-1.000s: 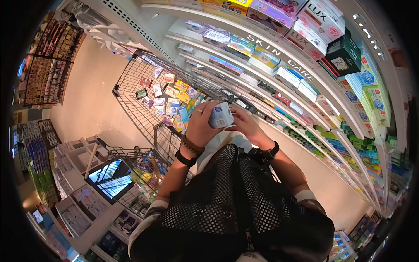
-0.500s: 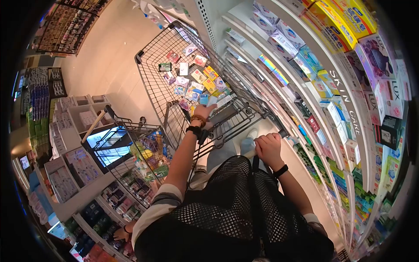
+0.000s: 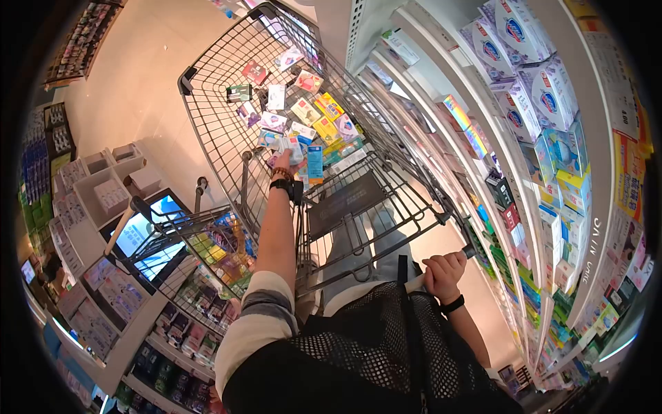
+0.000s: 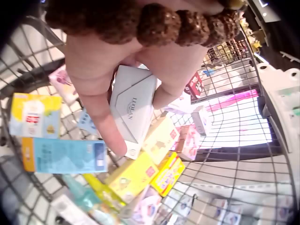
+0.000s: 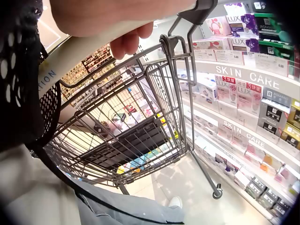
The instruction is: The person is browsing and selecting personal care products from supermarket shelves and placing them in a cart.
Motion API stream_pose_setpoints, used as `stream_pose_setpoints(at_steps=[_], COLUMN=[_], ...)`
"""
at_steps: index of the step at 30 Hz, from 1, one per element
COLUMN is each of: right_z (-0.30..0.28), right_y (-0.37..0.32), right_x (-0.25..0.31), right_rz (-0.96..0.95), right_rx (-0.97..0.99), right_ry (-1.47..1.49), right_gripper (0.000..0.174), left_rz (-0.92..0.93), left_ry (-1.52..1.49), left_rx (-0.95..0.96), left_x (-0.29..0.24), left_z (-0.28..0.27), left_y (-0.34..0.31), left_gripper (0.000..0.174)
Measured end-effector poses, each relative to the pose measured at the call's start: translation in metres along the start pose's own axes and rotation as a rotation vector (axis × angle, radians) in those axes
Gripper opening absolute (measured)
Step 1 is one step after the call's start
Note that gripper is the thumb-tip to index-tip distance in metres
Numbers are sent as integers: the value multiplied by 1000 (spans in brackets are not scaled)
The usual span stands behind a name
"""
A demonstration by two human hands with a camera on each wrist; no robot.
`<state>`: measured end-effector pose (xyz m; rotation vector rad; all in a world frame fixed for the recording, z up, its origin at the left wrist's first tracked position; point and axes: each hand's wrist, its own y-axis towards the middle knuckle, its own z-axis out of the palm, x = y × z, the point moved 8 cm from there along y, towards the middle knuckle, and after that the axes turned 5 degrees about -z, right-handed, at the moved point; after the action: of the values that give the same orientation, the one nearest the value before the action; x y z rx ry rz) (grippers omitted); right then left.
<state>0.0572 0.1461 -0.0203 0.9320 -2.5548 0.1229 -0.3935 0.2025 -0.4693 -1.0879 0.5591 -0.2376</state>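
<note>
My left hand point(image 3: 283, 160) reaches down into the shopping cart point(image 3: 345, 205) and holds a white box point(image 4: 133, 110). In the left wrist view its fingers lie along both sides of the box, just over other packages. Close by are a blue box point(image 4: 65, 155), a yellow box point(image 4: 132, 176) and a yellow-and-white box point(image 4: 35, 115). Several more small boxes lie spread over the basket's wire bottom. My right hand point(image 3: 445, 274) grips the cart's handle point(image 5: 93, 44) near its right end, with fingers curled round the bar.
Shelves point(image 3: 586, 276) of boxed soap run along the right, close beside the cart. A second cart point(image 3: 207, 265) with goods in it stands at the left, by a lit screen point(image 3: 148, 238) and low display shelves point(image 3: 103, 190). Pale floor point(image 3: 148, 90) shows beyond the cart.
A second ago both hands held a small box before my body. Since then my right hand has gone to the cart handle, and my left has carried a box down and forward into the basket.
</note>
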Motion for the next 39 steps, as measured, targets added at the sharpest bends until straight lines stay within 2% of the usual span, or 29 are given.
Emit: stream_pose_setpoints(at_steps=[1, 2, 3, 5, 7, 10, 11, 13, 14, 15, 18, 19, 20, 21, 22, 23, 25, 26, 29, 31, 33, 35, 37, 38, 39], right_z=[2, 4, 6, 6, 10, 13, 14, 9, 8, 4, -2, -2, -2, -3, -21, -40, -68, -78, -92, -94, -112, -130, -139, -132, -126], right_y=[0, -1, 0, 2, 5, 7, 10, 10, 10, 10, 12, 9, 3, 1, 8, 9, -51, -77, -172, -246, -294, -320, -340, -347, -353], right_x=[-1, -3, -6, -8, -11, -10, -11, -14, -14, -15, -19, -23, -27, -35, -42, -48, -78, -99, -168, -209, -235, -254, -278, -296, -311], right_rz=[-5, -6, 0, -7, 11, 15, 12, 19, 7, -4, 1, 4, 20, 37, 51, 44, 267, 364, 633, 791, 845, 831, 815, 831, 845], right_rx=[3, 9, 10, 14, 13, 10, 9, 10, -10, -29, -49, -42, -47, -56, -126, -203, -429, -454, -391, -375, -384, -412, -443, -365, -286], right_ry=[-15, -18, -20, -18, -28, -11, -15, -16, -10, -3, 23, 51, 92, 132, 175, 238, 76, 51, -207, -411, -601, -654, -706, -684, -663], right_gripper=[9, 11, 11, 12, 13, 13, 13, 13, 13, 13, 13, 14, 20, 27, 33, 41, 46, 43, 52, 63, 66, 65, 65, 61, 58], left_rz=[42, 8, 105, 258, 332, 21, 13, -3, 6, 37, -98, -110, -97, -51, 64, 229, 367, 394, 468, 466, 555, 745, 807, 557, 571], left_ry=[72, 71, 101, 112, 180, 265, 372, 619, 654, 824, 1283, 1321, 1454, 1705, 1801, 1967, 1915, 1828, 1688, 1518, 1583, 1677, 1934, 1970, 1969], left_rx=[-8, 1, -51, -44, -51, -205, -244, -130, -167, -110, 12, 50, 49, 145, 210, 199, 182, 164, 186, 291, 285, 382, 404, 308, 293], left_x=[-18, -31, -52, -88, -118, -125, -123, -93, -79, -61, -6, 13, 22, 30, 36, 28, 36, 37, 71, 106, 146, 191, 245, 267, 276], left_z=[20, 31, 47, 66, 94, 84, 81, 85, 88, 77, 84, 52, 64, 69, 81, 100, 147, 171, 238, 276, 295, 316, 320, 309, 305], left_y=[3, 20, 24, 48, 53, 74, 82, 83, 76, 82, 15, 25, -8, -19, -36, -75, -140, -182, -291, -350, -392, -425, -444, -450, -451], left_gripper=[39, 36, 36, 43, 58, 78, 69, 60, 51, 49, 45, 41, 41, 43, 42, 40, 35, 32, 27, 24, 26, 30, 38, 58, 58])
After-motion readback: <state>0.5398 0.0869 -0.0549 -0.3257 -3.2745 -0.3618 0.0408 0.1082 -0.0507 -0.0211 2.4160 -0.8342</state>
